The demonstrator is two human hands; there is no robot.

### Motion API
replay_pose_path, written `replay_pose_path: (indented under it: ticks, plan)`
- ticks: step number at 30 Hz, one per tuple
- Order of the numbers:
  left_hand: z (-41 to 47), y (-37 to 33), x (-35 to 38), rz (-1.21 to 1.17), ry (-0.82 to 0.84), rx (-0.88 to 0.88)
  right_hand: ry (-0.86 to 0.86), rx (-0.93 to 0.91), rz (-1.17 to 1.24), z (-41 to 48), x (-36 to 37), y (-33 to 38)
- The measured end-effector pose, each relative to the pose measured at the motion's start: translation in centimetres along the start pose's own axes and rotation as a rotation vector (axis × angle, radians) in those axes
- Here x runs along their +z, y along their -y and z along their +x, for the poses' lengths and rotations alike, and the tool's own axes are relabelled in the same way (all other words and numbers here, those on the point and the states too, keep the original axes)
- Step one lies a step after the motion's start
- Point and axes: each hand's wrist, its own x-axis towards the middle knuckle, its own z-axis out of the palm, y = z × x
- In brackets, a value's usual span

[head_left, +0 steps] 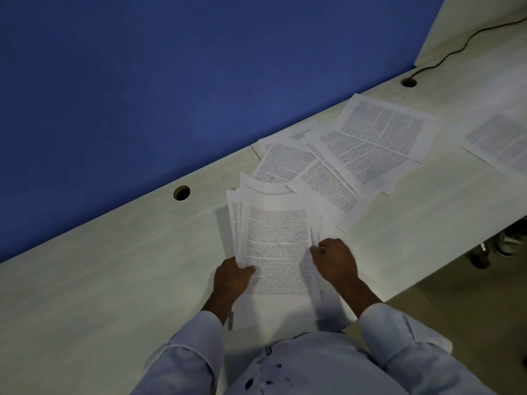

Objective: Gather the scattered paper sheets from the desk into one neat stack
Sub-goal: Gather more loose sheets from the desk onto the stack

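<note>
Head cam: gathered stack (278, 246) of printed sheets held over desk (114, 266) near its front edge, L hand (232, 276) pinching its left edge, R hand (335, 262) closed on its right edge. Loose sheets (356, 155) fanned just behind, overlapping; one more sheet (502, 143) far right, apart. Blue partition (171, 81) behind desk.

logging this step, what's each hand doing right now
Left hand: shut on the stack, gripping its left edge.
Right hand: shut on the stack's right edge.
</note>
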Motion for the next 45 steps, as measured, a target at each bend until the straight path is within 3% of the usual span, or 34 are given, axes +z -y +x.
replay_pose_path:
  ticks: [9, 14, 20, 27, 33, 45]
  plan:
    - [-0.3, 0.2, 0.1, -0.101, 0.117, -0.003, 0.12, 0.075, 0.072, 0.4, -0.9, 0.3]
    - [-1.0, 0.4, 0.4, -0.129, 0.124, -0.01, 0.217, 0.168, 0.36, -0.1, -2.1, 0.3]
    - [-1.4, 0.1, 0.4, -0.154, 0.103, 0.0, 0.279, 0.19, 0.436, -1.2, -1.7, -1.3]
    - [-2.0, -0.2, 0.9, -0.082, 0.036, 0.032, 0.272, 0.065, 0.305, -2.0, -1.2, -1.0]
    - [-2.3, 0.3, 0.9, -0.042, -0.043, 0.045, -0.033, 0.004, -0.101, -3.1, -0.1, -0.5]
    - [-2.0, -1.5, 1.6, -0.344, 0.113, 0.02, 0.073, 0.145, 0.018, -1.5, -1.1, 0.0]
